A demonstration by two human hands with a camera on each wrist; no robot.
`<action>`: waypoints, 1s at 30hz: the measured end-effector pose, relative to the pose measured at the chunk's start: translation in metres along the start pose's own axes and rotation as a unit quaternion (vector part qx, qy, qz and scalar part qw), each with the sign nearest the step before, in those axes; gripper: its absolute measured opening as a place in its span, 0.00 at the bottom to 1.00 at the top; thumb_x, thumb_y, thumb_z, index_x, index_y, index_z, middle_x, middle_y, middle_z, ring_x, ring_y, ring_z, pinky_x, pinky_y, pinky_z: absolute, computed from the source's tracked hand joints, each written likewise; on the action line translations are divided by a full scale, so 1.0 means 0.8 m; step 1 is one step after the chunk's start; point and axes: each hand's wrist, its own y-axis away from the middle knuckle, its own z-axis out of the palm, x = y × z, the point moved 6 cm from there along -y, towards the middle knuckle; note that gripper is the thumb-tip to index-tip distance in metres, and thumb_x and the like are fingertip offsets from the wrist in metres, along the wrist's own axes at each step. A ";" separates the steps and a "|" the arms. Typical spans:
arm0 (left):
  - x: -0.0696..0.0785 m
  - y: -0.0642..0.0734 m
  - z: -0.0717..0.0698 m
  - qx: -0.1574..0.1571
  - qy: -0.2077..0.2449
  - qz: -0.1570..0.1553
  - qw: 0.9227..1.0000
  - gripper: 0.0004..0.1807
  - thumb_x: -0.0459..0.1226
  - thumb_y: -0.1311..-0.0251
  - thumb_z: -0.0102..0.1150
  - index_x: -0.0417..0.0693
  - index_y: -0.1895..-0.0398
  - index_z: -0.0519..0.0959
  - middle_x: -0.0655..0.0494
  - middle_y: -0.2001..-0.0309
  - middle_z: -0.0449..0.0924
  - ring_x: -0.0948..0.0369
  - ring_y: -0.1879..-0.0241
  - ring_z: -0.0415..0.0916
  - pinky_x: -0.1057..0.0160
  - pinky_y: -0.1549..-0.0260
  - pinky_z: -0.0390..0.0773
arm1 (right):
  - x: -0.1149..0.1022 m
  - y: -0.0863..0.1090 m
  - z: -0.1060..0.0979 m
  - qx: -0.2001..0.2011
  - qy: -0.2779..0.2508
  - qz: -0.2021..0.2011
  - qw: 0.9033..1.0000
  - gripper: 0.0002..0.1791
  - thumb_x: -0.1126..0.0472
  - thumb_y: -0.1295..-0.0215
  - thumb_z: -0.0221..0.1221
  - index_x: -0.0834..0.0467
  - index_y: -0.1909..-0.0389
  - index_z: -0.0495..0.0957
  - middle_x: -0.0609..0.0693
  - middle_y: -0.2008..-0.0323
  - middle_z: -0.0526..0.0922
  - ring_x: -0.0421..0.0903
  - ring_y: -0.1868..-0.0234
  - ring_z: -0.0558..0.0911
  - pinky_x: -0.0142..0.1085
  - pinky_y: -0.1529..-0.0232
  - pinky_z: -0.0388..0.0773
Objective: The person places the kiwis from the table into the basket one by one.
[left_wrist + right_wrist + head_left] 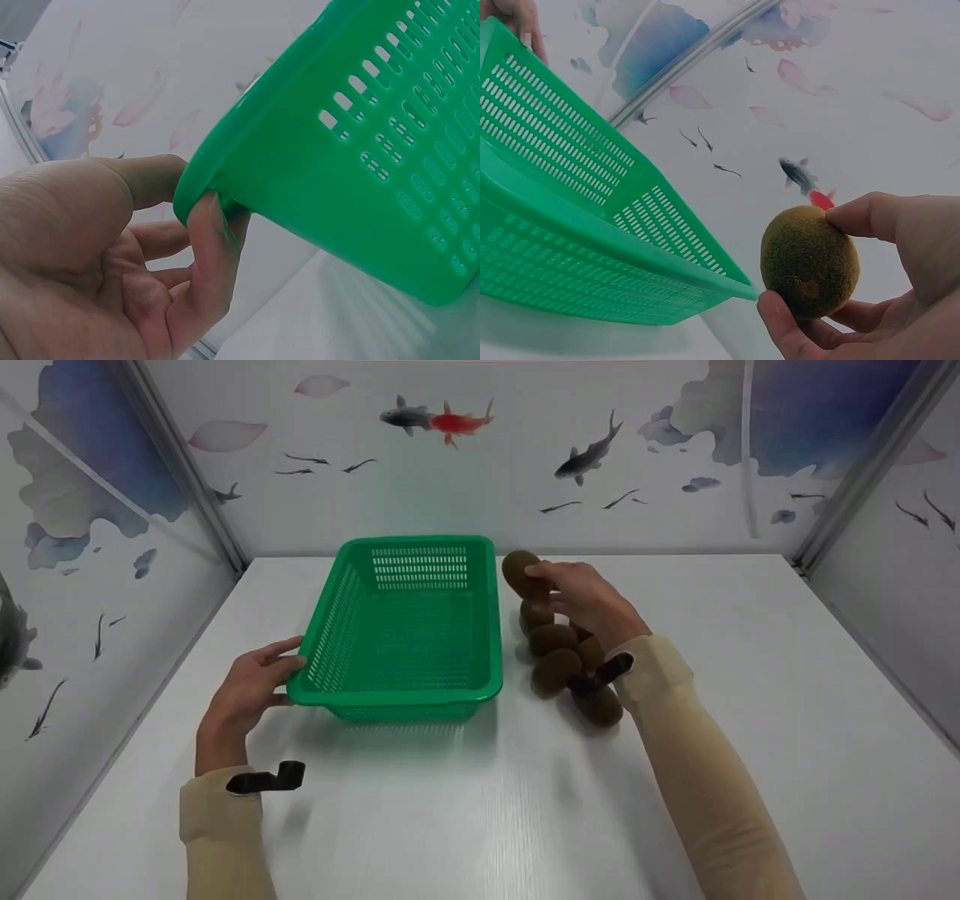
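Pinching a brown kiwifruit [519, 575] between thumb and fingers, the right hand [589, 596] holds it just beside the far right part of the green slotted plastic basket [397, 697], its grip parted only as wide as the fruit. At the basket's near left corner, the left hand [244, 686] has its grip closed on the rim, with thumb and fingers on either side of it. More kiwifruit [556, 673] lie clustered on the white worktop [420, 817] to the basket's right, below the right hand and wrist, partly hidden by them.
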 end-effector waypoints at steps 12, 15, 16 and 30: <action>-0.001 0.001 0.000 0.004 0.003 -0.009 1.000 0.33 0.47 0.24 0.47 0.51 0.20 0.55 0.39 0.29 0.67 0.68 0.54 0.79 0.66 0.56 0.82 | -0.016 -0.042 0.052 -0.030 -0.081 0.008 0.996 0.18 0.55 0.27 0.57 0.59 0.41 0.74 0.52 0.41 0.74 0.46 0.40 0.76 0.37 0.38 0.77; -0.001 0.000 0.002 0.002 0.003 -0.008 1.000 0.32 0.47 0.24 0.47 0.51 0.21 0.55 0.39 0.29 0.67 0.67 0.54 0.79 0.66 0.56 0.82 | -0.018 -0.046 0.063 -0.034 -0.115 0.009 0.993 0.21 0.58 0.27 0.57 0.58 0.36 0.70 0.53 0.37 0.72 0.47 0.37 0.75 0.38 0.39 0.78; -0.001 0.000 0.002 0.001 0.003 -0.008 1.000 0.32 0.47 0.24 0.47 0.51 0.20 0.55 0.39 0.29 0.67 0.67 0.53 0.79 0.66 0.56 0.82 | -0.019 -0.047 0.067 -0.036 -0.119 0.009 0.992 0.22 0.58 0.27 0.57 0.58 0.36 0.69 0.53 0.36 0.71 0.47 0.36 0.74 0.38 0.39 0.78; -0.001 -0.001 0.001 0.006 0.007 -0.003 1.000 0.32 0.45 0.24 0.47 0.51 0.21 0.56 0.39 0.30 0.69 0.68 0.56 0.80 0.66 0.58 0.81 | -0.019 -0.064 0.119 -0.059 -0.194 0.021 0.979 0.31 0.56 0.30 0.61 0.59 0.31 0.63 0.55 0.34 0.69 0.53 0.32 0.73 0.43 0.35 0.75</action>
